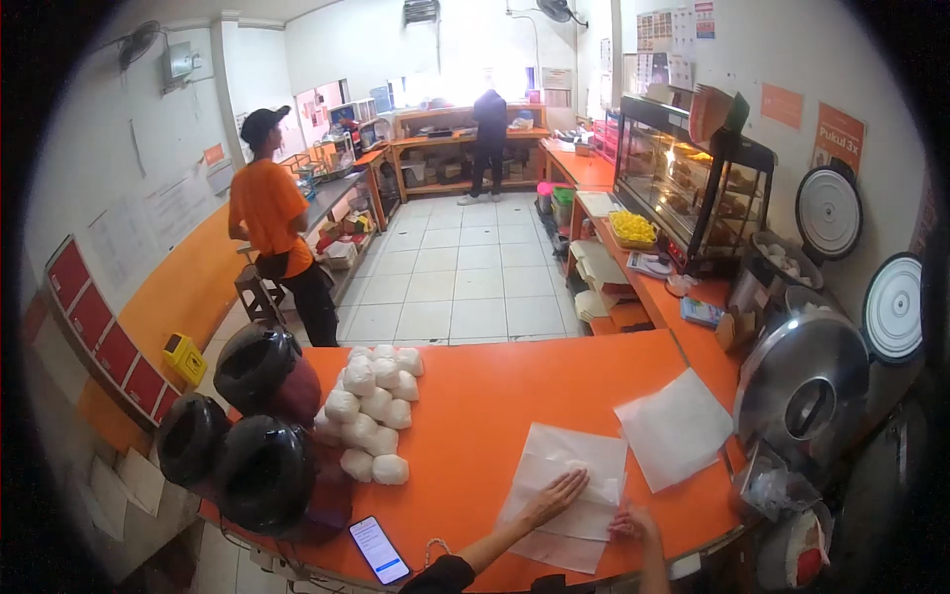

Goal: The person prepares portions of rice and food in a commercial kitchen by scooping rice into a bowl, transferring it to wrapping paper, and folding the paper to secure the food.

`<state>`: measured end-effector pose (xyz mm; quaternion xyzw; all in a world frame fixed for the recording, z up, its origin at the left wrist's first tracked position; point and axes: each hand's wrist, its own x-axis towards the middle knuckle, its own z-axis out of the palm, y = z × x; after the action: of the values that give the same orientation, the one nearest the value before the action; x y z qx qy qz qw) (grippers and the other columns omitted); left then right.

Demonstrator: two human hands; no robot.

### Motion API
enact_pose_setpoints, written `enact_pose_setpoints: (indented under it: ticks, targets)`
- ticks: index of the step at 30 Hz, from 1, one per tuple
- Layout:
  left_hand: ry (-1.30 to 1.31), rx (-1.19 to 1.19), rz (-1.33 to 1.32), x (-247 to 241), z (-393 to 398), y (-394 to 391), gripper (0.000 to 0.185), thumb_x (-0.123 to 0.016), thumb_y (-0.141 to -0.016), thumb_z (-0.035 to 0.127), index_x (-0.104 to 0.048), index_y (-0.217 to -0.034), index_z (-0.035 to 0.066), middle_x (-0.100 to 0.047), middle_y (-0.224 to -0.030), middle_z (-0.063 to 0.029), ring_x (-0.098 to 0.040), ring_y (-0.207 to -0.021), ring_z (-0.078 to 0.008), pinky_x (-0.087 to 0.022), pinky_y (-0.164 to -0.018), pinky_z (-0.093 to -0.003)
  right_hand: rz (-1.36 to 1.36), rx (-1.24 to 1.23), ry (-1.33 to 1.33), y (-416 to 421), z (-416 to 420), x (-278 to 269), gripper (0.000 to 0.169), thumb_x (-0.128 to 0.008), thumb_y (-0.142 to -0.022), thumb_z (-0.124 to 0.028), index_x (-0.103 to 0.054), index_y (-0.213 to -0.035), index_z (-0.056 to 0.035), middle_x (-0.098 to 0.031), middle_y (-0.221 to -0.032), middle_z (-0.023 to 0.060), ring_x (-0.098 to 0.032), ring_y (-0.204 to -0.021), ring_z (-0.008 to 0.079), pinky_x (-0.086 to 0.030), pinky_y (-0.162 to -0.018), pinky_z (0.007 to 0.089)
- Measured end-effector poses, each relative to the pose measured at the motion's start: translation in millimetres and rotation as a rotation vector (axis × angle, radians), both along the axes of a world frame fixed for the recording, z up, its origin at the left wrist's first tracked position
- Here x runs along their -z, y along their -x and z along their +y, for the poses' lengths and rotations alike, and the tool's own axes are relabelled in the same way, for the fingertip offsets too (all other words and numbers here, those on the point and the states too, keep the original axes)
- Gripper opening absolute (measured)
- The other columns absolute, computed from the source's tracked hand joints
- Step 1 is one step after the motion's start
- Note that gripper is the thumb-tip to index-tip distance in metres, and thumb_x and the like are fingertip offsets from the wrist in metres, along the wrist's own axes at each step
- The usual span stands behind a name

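Observation:
White paper sheets lie in an overlapping stack on the orange counter. My left hand rests flat on the stack, its fingers pointing up and right, near a small whitish patch on the paper. At the stack's lower right edge is my right hand, blurred, with its fingers bent; whether it pinches a sheet I cannot tell. Another pile of white paper lies to the right. On the left part of the counter several white wrapped rounded bundles are heaped together.
Black-topped containers stand at the left, near a phone. A large metal lid and rice containers are at the right, beyond them a glass display warmer. A person in orange stands beyond the counter; another is farther back.

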<state>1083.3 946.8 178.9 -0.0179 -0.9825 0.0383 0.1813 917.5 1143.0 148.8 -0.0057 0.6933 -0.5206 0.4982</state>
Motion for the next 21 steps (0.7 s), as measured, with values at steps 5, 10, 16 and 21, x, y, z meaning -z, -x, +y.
enact_pose_setpoints:
  ticks: [5,10,16,21]
  targets:
    - [0.000,-0.016,-0.004,-4,2,3,0.049,-0.036,-0.084,0.014,-0.030,-0.130,-0.001,-0.031,-0.137,-0.0117,-0.028,-0.128,-0.0197,-0.024,-0.105,-0.0323,-0.206,0.306,0.402,4,5,3,0.063,-0.044,-0.087,-0.045,-0.032,-0.117,0.0089,-0.048,-0.110,0.0223,-0.053,-0.095,0.0329,-0.047,-0.076,0.0431]
    - [0.007,-0.005,-0.021,-7,-1,-1,0.049,-0.036,-0.084,0.013,-0.029,-0.130,-0.002,-0.030,-0.137,-0.0117,-0.028,-0.128,-0.0194,-0.024,-0.105,-0.0318,0.130,0.366,0.292,25,-48,-13,0.049,-0.050,-0.085,-0.037,-0.041,-0.111,0.0038,-0.053,-0.105,0.0170,-0.055,-0.093,0.0272,-0.046,-0.078,0.0396]
    - [-0.001,-0.012,-0.018,-6,-1,-2,0.049,-0.036,-0.084,0.013,-0.029,-0.130,-0.002,-0.030,-0.137,-0.0129,-0.028,-0.128,-0.0194,-0.024,-0.105,-0.0321,0.852,-0.159,0.191,80,-95,8,0.028,-0.064,-0.075,-0.019,-0.057,-0.092,0.0021,-0.061,-0.070,0.0092,-0.055,-0.052,0.0176,-0.046,-0.050,0.0299]
    - [-0.027,0.012,-0.007,7,-1,7,0.048,-0.035,-0.085,0.012,-0.030,-0.130,-0.002,-0.031,-0.136,-0.0138,-0.029,-0.127,-0.0215,-0.024,-0.105,-0.0333,0.669,-0.371,0.073,134,-117,38,0.034,-0.075,-0.055,-0.014,-0.061,-0.084,-0.0018,-0.060,-0.064,0.0071,-0.055,-0.054,0.0176,-0.046,-0.053,0.0304]
